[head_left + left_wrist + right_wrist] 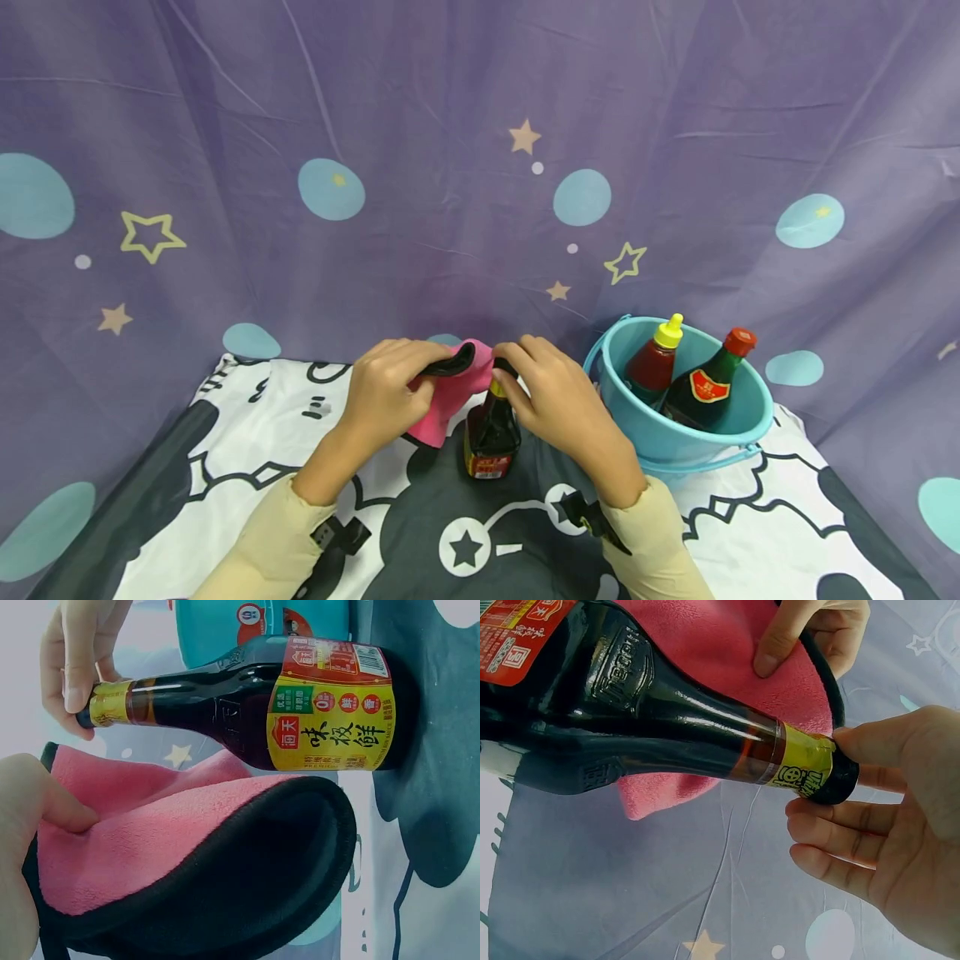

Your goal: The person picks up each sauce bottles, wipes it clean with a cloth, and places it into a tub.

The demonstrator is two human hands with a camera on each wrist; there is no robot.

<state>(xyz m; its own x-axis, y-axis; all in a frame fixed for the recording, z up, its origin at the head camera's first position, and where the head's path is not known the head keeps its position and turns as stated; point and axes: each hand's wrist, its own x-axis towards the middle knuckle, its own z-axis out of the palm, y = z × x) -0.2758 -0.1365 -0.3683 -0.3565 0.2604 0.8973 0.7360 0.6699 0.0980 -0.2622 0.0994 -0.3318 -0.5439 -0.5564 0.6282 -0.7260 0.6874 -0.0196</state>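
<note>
A dark soy sauce bottle (330,712) with a yellow and red label stands upright on the patterned cloth. My right hand (557,400) pinches its black cap (838,774) between thumb and fingers. Left of the bottle, my left hand (386,385) grips a pink cleaning cloth (172,817) by its edge, thumb on the pink face. The cloth has a black border and a dark underside, and it hangs folded over beside the bottle. In the right wrist view the pink cloth lies behind the bottle's neck.
On the right stands a light blue bucket (622,342). Inside it lean a red sauce bottle with a yellow cap (652,362) and a dark green bottle with a red cap (705,385). A purple curtain (450,167) with stars and dots hangs behind the table.
</note>
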